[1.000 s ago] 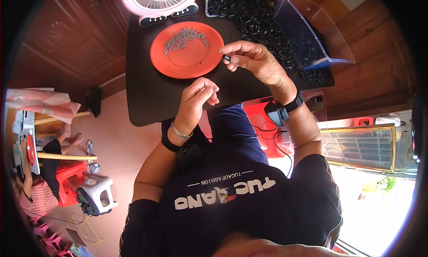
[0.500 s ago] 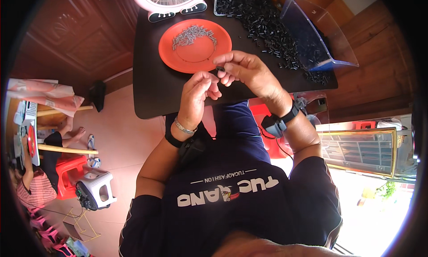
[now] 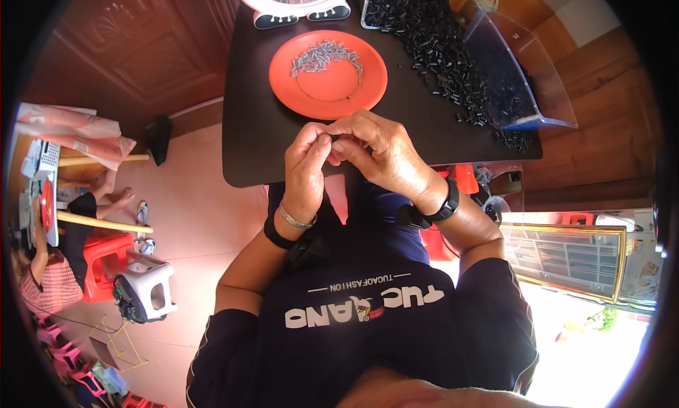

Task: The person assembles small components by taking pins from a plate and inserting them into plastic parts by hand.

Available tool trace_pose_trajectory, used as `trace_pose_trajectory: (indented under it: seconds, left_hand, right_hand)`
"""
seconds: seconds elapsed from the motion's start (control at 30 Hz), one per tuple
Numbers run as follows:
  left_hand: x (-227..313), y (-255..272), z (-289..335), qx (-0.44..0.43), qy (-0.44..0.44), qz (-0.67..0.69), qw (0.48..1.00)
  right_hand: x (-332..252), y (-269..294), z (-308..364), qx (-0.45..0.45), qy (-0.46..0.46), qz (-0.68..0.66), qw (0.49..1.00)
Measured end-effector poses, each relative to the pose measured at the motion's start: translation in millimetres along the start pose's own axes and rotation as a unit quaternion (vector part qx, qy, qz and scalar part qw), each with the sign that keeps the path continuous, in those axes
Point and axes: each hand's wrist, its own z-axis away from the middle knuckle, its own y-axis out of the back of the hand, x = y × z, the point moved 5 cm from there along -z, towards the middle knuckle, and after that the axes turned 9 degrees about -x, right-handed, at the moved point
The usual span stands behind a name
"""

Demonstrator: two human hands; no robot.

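A navy short-sleeved shirt (image 3: 417,355), silver bracelet (image 3: 296,221) and black wrist straps (image 3: 448,204) are worn.

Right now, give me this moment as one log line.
left hand: at small dark part; right hand: pinching it; red plate: bears small grey pieces; dark table: loose black pieces, right side

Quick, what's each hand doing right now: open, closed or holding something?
Left hand: curled closed; whether it grips anything is hidden.
Right hand: closed, seemingly pinching a small black piece.
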Motion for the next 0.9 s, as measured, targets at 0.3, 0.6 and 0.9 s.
trace_pose_trajectory:
  seconds: [0.3, 0.6, 0.9]
  left_hand:
    - [-5.4, 7.7, -3.3, -0.079, 0.063, 0.134, 0.986]
    - [-6.2, 8.0, -3.0, -0.143, 0.127, 0.145, 0.971]
    - [-2.6, 9.3, -0.6, -0.080, 0.100, 0.146, 0.981]
  right_hand:
    - [10.5, -7.3, -2.6, -0.036, -0.062, -0.227, 0.971]
    - [18.1, 18.1, -31.8, -0.146, 0.001, -0.074, 0.986]
    - [85.3, 36.9, -64.9, -0.137, -0.042, 0.461, 0.876]
